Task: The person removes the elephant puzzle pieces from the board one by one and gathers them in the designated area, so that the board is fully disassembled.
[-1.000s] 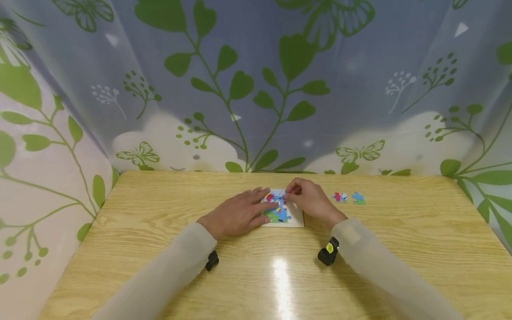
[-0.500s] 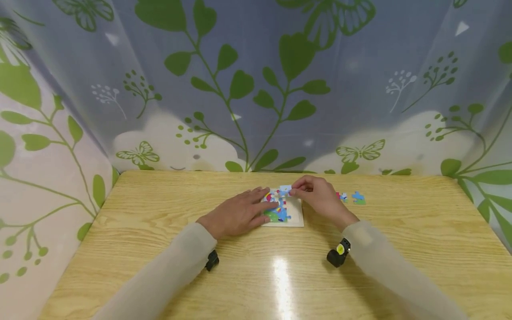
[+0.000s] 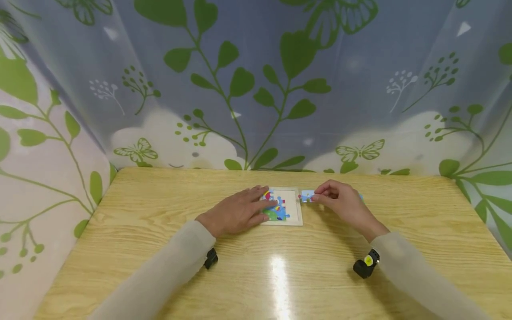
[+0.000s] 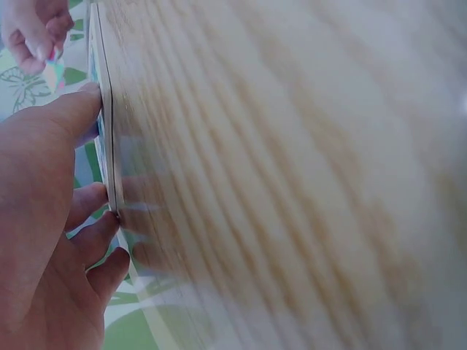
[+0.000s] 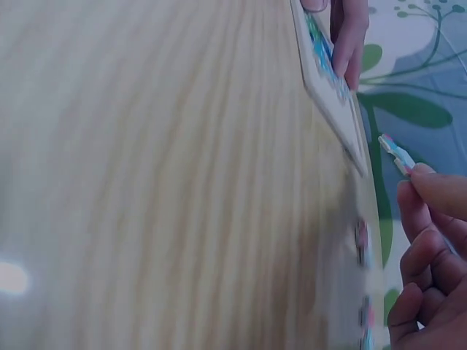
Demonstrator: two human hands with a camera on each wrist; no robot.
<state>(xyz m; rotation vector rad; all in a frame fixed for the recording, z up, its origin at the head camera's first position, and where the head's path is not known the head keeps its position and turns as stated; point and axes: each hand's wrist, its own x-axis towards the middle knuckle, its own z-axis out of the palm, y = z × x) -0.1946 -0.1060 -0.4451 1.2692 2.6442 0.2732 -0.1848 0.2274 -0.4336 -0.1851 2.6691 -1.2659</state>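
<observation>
A jigsaw piece [image 3: 307, 195], pale blue with coloured spots, is pinched between the thumb and fingers of my right hand [image 3: 347, 205], just right of the puzzle board. In the right wrist view this piece [image 5: 398, 154] is held up off the table. My left hand [image 3: 236, 212] rests flat with spread fingers over the left part of the pale puzzle board [image 3: 295, 215]. Joined pieces [image 3: 276, 215] in blue, green and red fill the board's left and lower middle; its upper middle and right side show bare backing. The left fingers cover some of the picture.
Two loose puzzle pieces, a nearer one [image 5: 363, 242] and another [image 5: 367, 319], lie on the wooden table [image 3: 240, 266] by the right hand, mostly hidden behind it in the head view. A patterned curtain [image 3: 256, 89] hangs along the table's back edge.
My right hand has lifted the piece out of the board's top middle and carried it right, baring the backing there. The left hand stays in place. The head view has shifted slightly.
</observation>
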